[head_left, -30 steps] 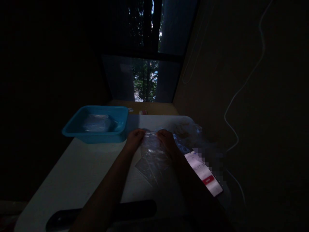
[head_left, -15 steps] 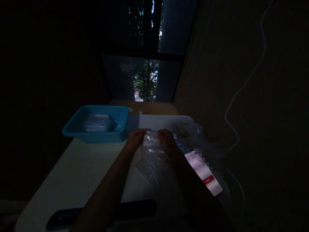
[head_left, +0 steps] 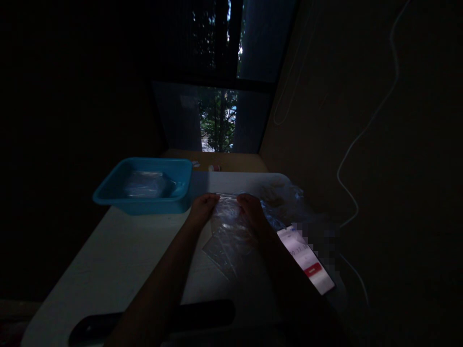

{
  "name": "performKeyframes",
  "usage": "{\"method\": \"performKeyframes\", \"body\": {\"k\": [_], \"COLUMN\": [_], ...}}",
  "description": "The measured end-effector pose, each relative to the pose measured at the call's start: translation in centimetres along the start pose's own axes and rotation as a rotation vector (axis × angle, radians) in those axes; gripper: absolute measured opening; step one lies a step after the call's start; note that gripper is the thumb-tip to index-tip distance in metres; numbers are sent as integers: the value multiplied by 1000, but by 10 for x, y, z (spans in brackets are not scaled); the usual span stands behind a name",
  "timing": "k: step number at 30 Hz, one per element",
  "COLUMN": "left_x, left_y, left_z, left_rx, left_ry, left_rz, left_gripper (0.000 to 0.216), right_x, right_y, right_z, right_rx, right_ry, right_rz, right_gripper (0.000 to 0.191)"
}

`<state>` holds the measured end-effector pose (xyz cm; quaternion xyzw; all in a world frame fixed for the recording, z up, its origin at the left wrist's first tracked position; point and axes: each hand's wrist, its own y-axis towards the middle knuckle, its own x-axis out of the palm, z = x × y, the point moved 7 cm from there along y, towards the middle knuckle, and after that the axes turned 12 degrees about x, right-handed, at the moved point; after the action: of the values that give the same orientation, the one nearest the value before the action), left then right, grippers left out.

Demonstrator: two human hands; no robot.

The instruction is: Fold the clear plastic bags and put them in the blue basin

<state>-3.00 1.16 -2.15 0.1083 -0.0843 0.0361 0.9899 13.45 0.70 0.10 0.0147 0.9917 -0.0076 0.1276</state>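
Note:
The room is dark. My left hand (head_left: 203,206) and my right hand (head_left: 251,210) both pinch the far edge of a clear plastic bag (head_left: 227,238) that lies on a white table (head_left: 119,260). The fingers of both hands are closed on the bag's top edge, a few centimetres apart. The bag hangs back toward me between my forearms. A blue plastic tub (head_left: 144,185) stands just left of my left hand and holds another clear bag (head_left: 146,183).
A lit phone (head_left: 306,260) lies to the right of my right forearm. More crumpled clear plastic (head_left: 285,202) is heaped at the table's far right. A dark elongated object (head_left: 152,320) lies along the near edge. A window (head_left: 217,118) is ahead, and a white cable (head_left: 365,125) hangs on the right wall.
My two hands have drawn slightly closer together along the bag's top edge. Everything else has stayed put.

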Motion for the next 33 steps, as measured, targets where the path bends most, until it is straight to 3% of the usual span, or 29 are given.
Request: {"method": "performKeyframes", "body": {"k": [14,25,33], "left_x": [2,2,1], "left_y": [-4,-4,-3], "left_z": [1,5,5], "left_rx": [-60,-39,-27], "left_ry": [-100,-59,-68], "left_rz": [22,39,56], "left_gripper": [29,30,27], "right_x": [-1,1,1], "right_y": [-1,-2,-1], "right_z": [-3,-3,-5], "right_rx": [-15,10,-50], "right_ry": [-78,-95,-82], "right_rz": [14,-5,-5], "right_gripper": [29,29,32]}}
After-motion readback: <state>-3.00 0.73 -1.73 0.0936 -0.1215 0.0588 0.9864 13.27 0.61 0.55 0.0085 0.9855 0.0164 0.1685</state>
